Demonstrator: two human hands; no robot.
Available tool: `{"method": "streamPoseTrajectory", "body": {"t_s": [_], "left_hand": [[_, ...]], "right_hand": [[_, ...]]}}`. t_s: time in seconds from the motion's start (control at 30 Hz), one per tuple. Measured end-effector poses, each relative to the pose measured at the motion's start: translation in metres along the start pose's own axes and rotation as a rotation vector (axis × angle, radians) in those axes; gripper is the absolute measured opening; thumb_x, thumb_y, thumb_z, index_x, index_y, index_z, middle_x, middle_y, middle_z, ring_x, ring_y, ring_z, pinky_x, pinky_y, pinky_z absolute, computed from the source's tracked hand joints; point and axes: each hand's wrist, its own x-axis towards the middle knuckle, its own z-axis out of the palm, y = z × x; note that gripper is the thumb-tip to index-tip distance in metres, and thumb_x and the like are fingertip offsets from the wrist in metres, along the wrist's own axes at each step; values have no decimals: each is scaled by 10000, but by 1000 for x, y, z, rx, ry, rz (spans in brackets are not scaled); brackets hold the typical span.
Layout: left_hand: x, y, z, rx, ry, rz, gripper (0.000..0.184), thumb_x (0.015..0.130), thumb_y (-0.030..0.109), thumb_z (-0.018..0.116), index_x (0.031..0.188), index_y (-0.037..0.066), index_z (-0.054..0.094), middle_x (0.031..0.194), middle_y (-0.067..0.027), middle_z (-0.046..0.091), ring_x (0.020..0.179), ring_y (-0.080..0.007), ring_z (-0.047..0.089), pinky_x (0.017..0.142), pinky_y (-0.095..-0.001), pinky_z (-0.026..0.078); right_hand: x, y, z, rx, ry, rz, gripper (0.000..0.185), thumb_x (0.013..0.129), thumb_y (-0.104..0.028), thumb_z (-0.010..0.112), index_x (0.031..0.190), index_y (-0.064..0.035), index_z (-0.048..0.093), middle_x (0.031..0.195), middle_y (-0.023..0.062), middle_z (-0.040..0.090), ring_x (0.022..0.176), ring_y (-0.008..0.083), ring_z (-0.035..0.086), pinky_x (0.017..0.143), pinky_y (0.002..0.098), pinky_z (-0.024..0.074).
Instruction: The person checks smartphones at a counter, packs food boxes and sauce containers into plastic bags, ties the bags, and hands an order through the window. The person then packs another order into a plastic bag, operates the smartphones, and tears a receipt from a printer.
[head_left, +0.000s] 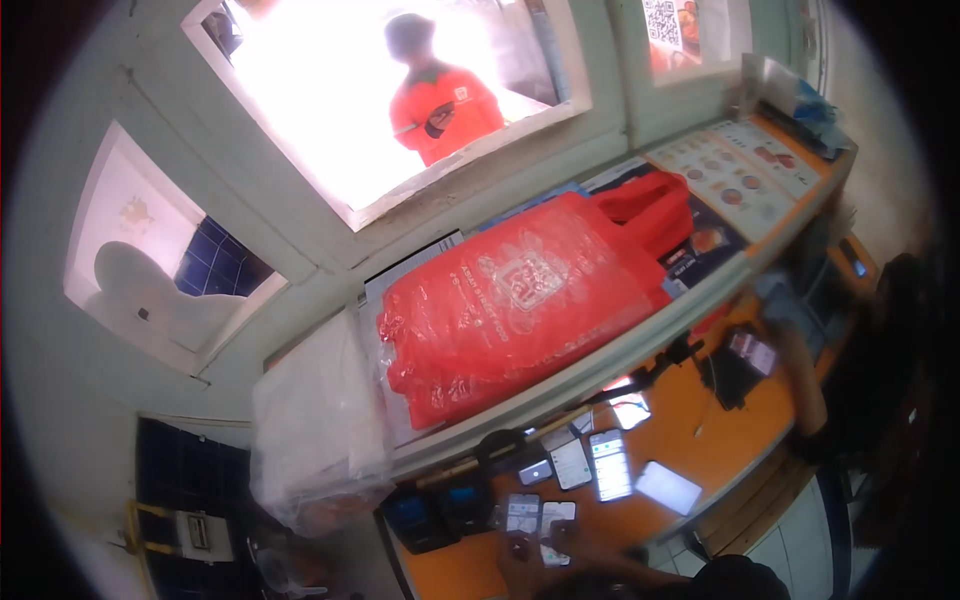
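At the bottom edge my left hand (517, 560) is closed around the lower end of a smartphone (521, 512) with a lit screen. Right beside it, my right hand (568, 540) grips a second smartphone (558, 513); its thumb crosses the screen. Both hands are dark and partly cut off, so the finger details are hard to make out. Just beyond them on the orange table (652, 440) lie more phones: one with a white screen (571, 464), a larger one with a list on its display (611, 465), and a tilted pale one (669, 487).
A stack of red bags (510, 290) in clear plastic fills the ledge above the table. White plastic packaging (320, 410) sits left of it. Dark devices (437, 515) stand at the table's left end. A co-worker's arm (800, 380) reaches in right. Someone in red (445, 115) stands outside the window.
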Motion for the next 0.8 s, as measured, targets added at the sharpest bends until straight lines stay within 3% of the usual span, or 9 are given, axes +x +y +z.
{"method": "streamPoseTrajectory", "body": {"t_s": [0.13,0.23,0.3,0.33,0.43,0.53,0.6,0.73,0.8], "left_hand": [[-21,-38,16,-94,-157,-78,185,843,60,684,976,12,564,815,-85,604,764,-185,627,622,-290,513],[-26,-53,21,261,-198,103,224,852,70,675,1015,4,537,787,-86,578,728,-180,588,613,-303,485],[-26,-68,18,-24,-15,-42,222,864,113,676,967,1,514,756,-85,552,691,-180,551,597,-329,452],[-18,-55,19,-28,-18,-42,222,864,113,676,967,1,514,756,-85,552,691,-180,551,597,-329,452],[-2,-38,23,-226,247,-45,209,882,129,654,865,-2,493,739,-91,539,679,-181,541,578,-346,429],[0,-39,25,31,137,-4,226,900,131,638,811,-2,478,738,-88,542,694,-164,534,577,-324,422],[-6,-24,27,149,-75,-103,198,904,122,630,829,-5,497,745,-91,553,740,-160,550,611,-326,445],[-13,-28,25,145,-72,-36,182,886,111,643,841,-2,508,753,-93,558,707,-163,553,603,-329,455],[-12,-24,28,137,-43,7,174,874,104,652,848,0,515,758,-95,562,685,-165,555,598,-331,462]], "right_hand": [[24,-2,-8,166,-51,-76,483,931,-446,576,1095,2,659,1007,205,685,972,297,662,872,406,506],[37,4,-8,130,-85,-90,468,950,-426,549,1084,7,667,1010,218,685,964,316,667,862,416,515],[39,13,-10,-565,10,-26,451,968,-388,513,1060,22,674,999,250,679,924,360,670,817,450,523],[34,13,-10,-608,5,-10,450,967,-389,515,1055,23,672,990,248,678,916,361,669,812,454,521],[14,9,-6,-335,-16,0,447,964,-390,520,1043,26,665,963,243,677,892,367,667,796,464,518],[4,-2,0,-230,39,7,445,962,-390,525,1030,29,659,936,238,675,868,373,664,780,474,515],[2,-7,1,-209,71,8,444,960,-391,528,1022,30,654,919,235,674,852,377,663,770,481,513],[4,13,5,-192,65,-15,408,957,-353,530,1055,26,642,953,228,674,874,365,663,773,477,512],[9,27,7,-168,19,3,339,899,-275,588,1102,-13,657,1040,223,678,966,360,664,791,457,512]]}}
